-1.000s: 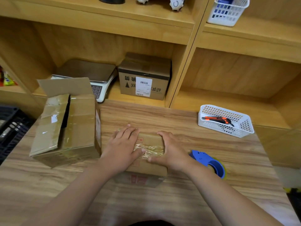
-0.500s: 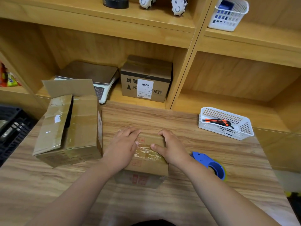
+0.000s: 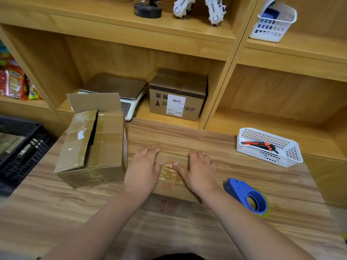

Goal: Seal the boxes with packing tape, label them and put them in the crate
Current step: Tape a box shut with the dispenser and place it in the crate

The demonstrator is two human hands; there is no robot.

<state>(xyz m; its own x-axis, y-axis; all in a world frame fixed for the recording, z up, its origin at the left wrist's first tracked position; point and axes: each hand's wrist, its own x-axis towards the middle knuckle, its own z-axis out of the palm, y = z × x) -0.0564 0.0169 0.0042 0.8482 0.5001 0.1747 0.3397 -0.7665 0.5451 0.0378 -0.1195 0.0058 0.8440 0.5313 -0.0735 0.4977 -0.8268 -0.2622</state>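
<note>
A small cardboard box (image 3: pixel 171 188) with red print lies on the wooden table (image 3: pixel 187 137), a strip of clear tape (image 3: pixel 170 173) across its top. My left hand (image 3: pixel 143 170) lies flat on the box's left side, and my right hand (image 3: pixel 201 169) lies flat on its right side, both thumbs pressing the tape. A blue tape dispenser (image 3: pixel 247 196) rests on the table just right of my right wrist. A bigger box (image 3: pixel 93 145) with one flap up stands to the left. The black crate (image 3: pixel 16 147) is at the far left.
A white basket (image 3: pixel 270 147) holding an orange utility knife (image 3: pixel 259 145) sits at the table's right back. On the shelf behind stand a labelled box (image 3: pixel 178 94) and a scale (image 3: pixel 120 91). Another white basket (image 3: pixel 274 21) sits on the upper right shelf.
My thumbs have slid along the tape toward the far end of the small box, and both hands have shifted slightly outward. The camera has tilted up a little.
</note>
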